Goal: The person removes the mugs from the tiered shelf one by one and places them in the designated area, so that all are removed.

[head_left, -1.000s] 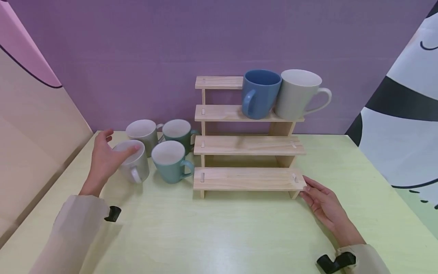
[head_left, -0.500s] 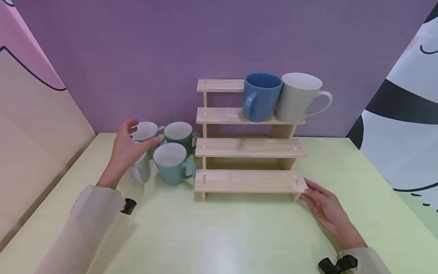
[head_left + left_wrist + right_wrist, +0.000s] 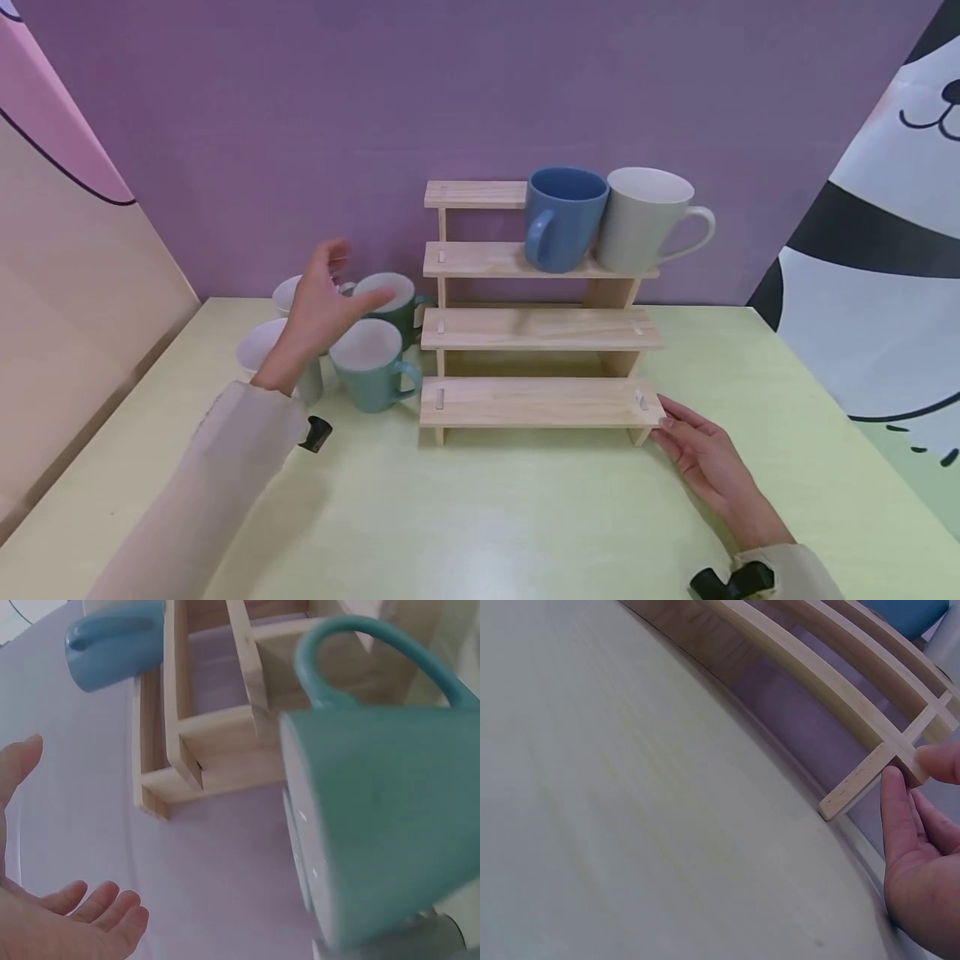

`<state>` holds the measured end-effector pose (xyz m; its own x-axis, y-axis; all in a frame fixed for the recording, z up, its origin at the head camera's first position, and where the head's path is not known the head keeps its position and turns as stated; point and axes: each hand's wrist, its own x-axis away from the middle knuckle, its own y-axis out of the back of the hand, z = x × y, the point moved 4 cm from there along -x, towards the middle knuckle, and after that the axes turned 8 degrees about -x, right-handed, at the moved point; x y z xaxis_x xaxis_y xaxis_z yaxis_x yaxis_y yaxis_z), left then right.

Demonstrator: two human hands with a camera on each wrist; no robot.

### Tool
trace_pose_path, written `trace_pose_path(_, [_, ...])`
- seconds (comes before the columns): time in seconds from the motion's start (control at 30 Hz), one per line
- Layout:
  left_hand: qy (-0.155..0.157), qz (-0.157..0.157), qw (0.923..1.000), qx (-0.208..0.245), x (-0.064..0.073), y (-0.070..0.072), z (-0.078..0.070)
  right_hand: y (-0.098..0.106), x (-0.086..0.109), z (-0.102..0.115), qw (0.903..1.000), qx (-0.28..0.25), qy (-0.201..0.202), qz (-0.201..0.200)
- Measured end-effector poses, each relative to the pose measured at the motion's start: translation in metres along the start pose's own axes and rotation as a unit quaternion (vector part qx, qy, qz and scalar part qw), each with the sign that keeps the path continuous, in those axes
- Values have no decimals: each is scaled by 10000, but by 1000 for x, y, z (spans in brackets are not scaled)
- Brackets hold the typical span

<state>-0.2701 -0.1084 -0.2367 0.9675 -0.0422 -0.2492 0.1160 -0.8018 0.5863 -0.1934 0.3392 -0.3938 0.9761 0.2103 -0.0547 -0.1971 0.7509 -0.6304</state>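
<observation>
My left hand (image 3: 318, 304) is raised over a cluster of mugs, fingers spread and nothing in them. Near it stand a light teal mug (image 3: 367, 371), a darker green mug (image 3: 397, 310) behind that one, and two pale mugs (image 3: 258, 343) partly hidden by the hand and forearm. In the left wrist view, the fingers (image 3: 112, 911) are apart from the teal mug (image 3: 382, 817). My right hand (image 3: 705, 462) pinches the right end of the lowest board of a stepped wooden rack (image 3: 540, 400), thumb above and fingers below in the right wrist view.
A blue mug (image 3: 566, 221) and a white mug (image 3: 648, 221) stand side by side on the rack's second board from the top. Behind the pale table (image 3: 487, 517) rises a purple wall (image 3: 300, 125). Printed panels flank both sides.
My left hand has moved right and away from me, from beside the front pale mug to above the mugs. The right hand keeps its hold on the rack.
</observation>
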Motion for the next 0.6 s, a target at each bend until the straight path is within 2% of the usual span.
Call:
trace_pose_path(0.27, [-402,165,9990,137,-11,-22,-26,1,2,0,10000,57,-10,-63])
trace_pose_path(0.6, [-514,455,9968,408,-19,-46,-52,-1,2,-1,9999,101,-52,-37])
